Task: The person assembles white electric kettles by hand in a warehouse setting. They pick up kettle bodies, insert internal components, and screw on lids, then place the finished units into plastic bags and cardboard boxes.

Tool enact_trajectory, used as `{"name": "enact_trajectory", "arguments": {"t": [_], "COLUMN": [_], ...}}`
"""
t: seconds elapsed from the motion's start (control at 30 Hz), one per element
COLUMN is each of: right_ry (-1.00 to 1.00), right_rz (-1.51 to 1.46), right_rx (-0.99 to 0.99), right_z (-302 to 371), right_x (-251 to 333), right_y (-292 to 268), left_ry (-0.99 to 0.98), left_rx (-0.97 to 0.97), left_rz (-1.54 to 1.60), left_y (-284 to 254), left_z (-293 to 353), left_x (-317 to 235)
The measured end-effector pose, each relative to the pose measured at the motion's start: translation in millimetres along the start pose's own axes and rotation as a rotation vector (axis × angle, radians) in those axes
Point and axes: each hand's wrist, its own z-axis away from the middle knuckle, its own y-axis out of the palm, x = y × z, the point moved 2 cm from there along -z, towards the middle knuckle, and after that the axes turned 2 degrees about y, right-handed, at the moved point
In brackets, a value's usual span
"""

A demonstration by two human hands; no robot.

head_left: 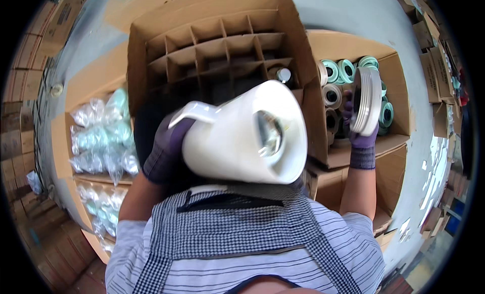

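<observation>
In front of my chest a white vacuum jug (217,147) lies tilted on its side, its wide open end toward the right. A shiny silvery liner (269,134) shows inside it. My left hand (169,142), in a purple glove, is closed round the jug beside its handle (199,113); some fingers are hidden behind the body. Off to the right, my right hand (362,140), gloved too, grips a white round screw cap (368,102) with a ribbed, threaded side. It is held on edge over the open carton of round parts, apart from the jug.
A tall carton (298,56) with cardboard dividers stands ahead; one white-topped item (283,75) sits in a compartment. The right carton (396,92) holds several mint-green and white caps (346,71). Plastic-wrapped parts (103,137) fill the left carton (61,142). Stacked boxes (22,177) line the far left.
</observation>
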Motion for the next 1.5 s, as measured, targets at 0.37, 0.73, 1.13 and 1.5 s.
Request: {"name": "enact_trajectory", "arguments": {"t": [0.37,0.73,1.13,1.5], "right_ry": [-0.203,-0.411,0.517,-0.334], "right_rz": [1.306,1.611,1.352,1.660], "right_rx": [0.079,0.677,0.318,0.689], "right_z": [45.9,78.1,76.2,87.5], "right_x": [-51.0,-79.0,-35.3,-70.0], "right_y": [212.7,288.2,266.2,304.4], "left_ry": [0.790,0.832,0.443,0.832], "left_rx": [0.005,0.220,-0.106,0.045], "left_rz": [-0.779,-0.708,-0.457,-0.729], "left_y": [-4.0,-20.3,-25.9,-13.1], "left_z": [62.6,73.8,98.5,87.0], "left_x": [-36.8,-23.3,-35.6,-34.3]}}
